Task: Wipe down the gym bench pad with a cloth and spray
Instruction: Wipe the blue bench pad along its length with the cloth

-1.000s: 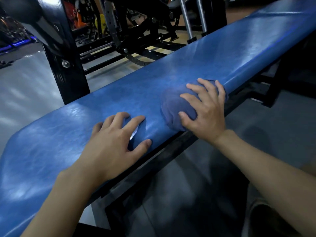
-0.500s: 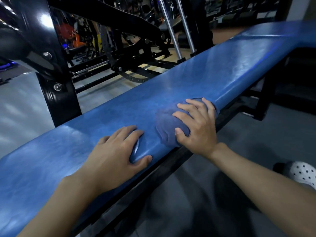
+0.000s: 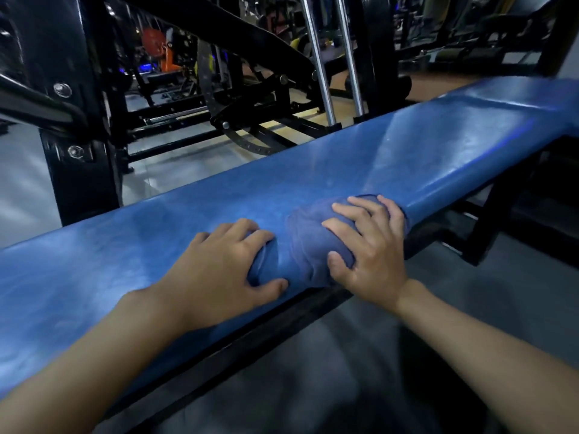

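Near edge of the blue bench pad point(image 3: 407, 158), mid-length: the right hand point(image 3: 372, 258) grips a bunched dark-blue cloth point(image 3: 308, 242), fingers curled over it, pressing it onto the pad's rounded edge. The left hand point(image 3: 219, 270), just left of the cloth, lies spread on the pad, holding nothing. No spray bottle is in view. Wiping appears under way; a streaky sheen suggests treated surface, though how much is left cannot be told.

A long blue bench pad point(image 3: 423, 158) runs across the view. The left hand point(image 3: 219, 270) rests spread on its near edge, and just beside it the right hand point(image 3: 372, 255) curls over a bunched blue cloth point(image 3: 308, 242), holding it against the pad. Black gym frames point(image 3: 78, 136) and two chrome bars point(image 3: 318, 64) stand behind.
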{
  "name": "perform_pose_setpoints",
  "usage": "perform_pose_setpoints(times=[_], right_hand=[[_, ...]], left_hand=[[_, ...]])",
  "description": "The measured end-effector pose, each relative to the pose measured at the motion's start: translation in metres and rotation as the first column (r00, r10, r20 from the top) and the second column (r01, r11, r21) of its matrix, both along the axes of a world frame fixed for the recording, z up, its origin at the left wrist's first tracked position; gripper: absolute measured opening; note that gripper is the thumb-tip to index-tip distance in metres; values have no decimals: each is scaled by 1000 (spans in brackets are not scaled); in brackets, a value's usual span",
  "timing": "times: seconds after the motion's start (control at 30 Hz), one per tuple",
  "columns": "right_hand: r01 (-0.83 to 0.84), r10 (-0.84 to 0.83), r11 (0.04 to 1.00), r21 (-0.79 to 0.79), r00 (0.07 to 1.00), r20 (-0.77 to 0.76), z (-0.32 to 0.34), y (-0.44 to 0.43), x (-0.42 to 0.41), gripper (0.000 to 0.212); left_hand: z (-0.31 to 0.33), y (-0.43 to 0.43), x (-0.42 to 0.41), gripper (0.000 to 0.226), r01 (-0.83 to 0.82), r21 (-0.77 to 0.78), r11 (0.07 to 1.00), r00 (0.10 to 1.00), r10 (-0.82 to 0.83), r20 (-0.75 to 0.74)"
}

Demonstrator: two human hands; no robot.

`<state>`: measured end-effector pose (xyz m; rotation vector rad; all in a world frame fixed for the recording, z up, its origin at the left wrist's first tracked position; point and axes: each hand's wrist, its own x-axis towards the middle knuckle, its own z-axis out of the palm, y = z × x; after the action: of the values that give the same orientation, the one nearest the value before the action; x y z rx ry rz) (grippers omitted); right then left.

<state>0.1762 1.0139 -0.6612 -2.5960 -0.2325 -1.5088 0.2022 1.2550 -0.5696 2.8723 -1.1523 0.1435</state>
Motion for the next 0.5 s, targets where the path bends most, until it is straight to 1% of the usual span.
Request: perform_pose_setpoints(times=[0.07, 0.17, 0.27, 0.33, 0.43, 0.5], right_hand=[[-8, 8, 1000, -5, 1000, -2, 1, -34, 6, 43], [64, -60, 995, 80, 997, -42, 3, -75, 11, 43], [158, -136, 962, 224, 985, -111, 5, -62, 8, 42], [163, -116, 946, 279, 977, -177, 8, -42, 4, 49], [143, -83, 966, 216, 962, -262, 12, -36, -3, 65], [139, -88, 979, 151, 950, -300, 12, -40, -6, 70]], left_hand=[[-2, -6, -5, 78, -48, 6, 999, 998, 48, 35], [-7, -22, -12, 76, -123, 13, 992, 987, 121, 104], [-9, -38, -13, 77, -205, 49, 977, 969, 196, 149], [-7, -45, -14, 82, -266, 74, 961, 957, 254, 142], [-1, -50, -16, 84, -314, 96, 945, 947, 304, 103], [2, -53, -17, 84, -335, 111, 936, 941, 326, 91]])
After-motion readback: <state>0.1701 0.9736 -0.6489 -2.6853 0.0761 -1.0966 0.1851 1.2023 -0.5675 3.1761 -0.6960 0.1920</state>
